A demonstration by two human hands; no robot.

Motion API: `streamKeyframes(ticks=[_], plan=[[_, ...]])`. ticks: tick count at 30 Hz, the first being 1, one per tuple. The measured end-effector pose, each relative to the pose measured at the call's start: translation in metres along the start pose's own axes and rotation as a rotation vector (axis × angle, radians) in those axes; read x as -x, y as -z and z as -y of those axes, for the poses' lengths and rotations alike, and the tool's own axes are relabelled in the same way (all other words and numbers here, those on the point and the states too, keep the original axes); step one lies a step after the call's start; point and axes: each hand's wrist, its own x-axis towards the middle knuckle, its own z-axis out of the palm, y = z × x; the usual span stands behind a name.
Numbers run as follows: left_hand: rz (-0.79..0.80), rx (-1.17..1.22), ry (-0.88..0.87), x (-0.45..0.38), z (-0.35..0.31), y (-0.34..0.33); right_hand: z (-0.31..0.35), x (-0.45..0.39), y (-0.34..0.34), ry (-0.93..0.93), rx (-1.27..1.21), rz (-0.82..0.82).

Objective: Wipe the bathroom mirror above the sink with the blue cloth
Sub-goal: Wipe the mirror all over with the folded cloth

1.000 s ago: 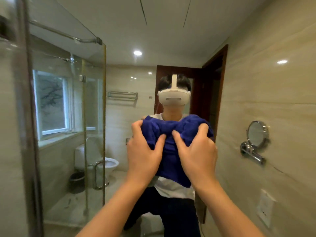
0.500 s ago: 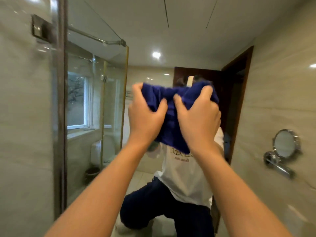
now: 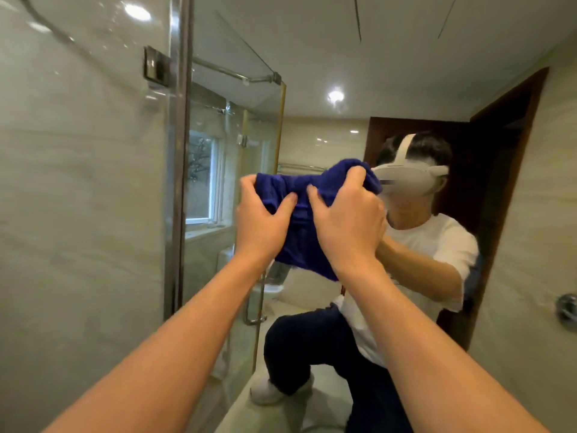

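Blue cloth (image 3: 299, 214) is bunched against the mirror (image 3: 312, 73), gripped by the left hand (image 3: 260, 220) and right hand (image 3: 346, 223) side by side. The mirror's steel edge strip (image 3: 179, 151) stands just left; the person's reflection (image 3: 415, 239) shows right of the cloth.

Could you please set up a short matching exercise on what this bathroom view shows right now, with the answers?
Things:
1. cloth
2. left hand
3. right hand
4. door frame

Descriptions:
A. dark brown wood
B. grips the cloth's left side
C. blue, bunched against the mirror
D. grips the cloth's right side

Pairs: 1-C, 2-B, 3-D, 4-A
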Motion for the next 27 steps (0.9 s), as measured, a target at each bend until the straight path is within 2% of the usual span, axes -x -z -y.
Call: streamKeyframes(ticks=[4, 9, 14, 18, 20, 24, 27], plan=[[-0.045, 0.002, -0.067, -0.062, -0.025, 0.008, 0.037, -0.058, 0.002, 0.006, -0.009, 0.057], [-0.03, 0.039, -0.066, -0.096, -0.024, 0.024, 0.064, -0.076, -0.014, 0.029, -0.021, 0.036], [0.036, 0.14, 0.009, -0.069, 0.015, 0.042, 0.052, -0.033, -0.031, 0.041, -0.026, 0.011], [0.09, 0.194, 0.124, 0.0, 0.07, 0.058, 0.028, 0.047, -0.051, 0.032, 0.118, 0.053], [0.106, 0.192, 0.144, 0.015, 0.083, 0.064, 0.026, 0.066, -0.059, 0.048, 0.169, 0.022], [0.075, 0.142, 0.088, -0.015, 0.077, 0.068, 0.046, 0.041, -0.062, -0.019, 0.043, 0.086], [0.013, 0.127, -0.007, -0.064, 0.054, 0.073, 0.074, -0.004, -0.069, -0.01, 0.003, 0.031]])
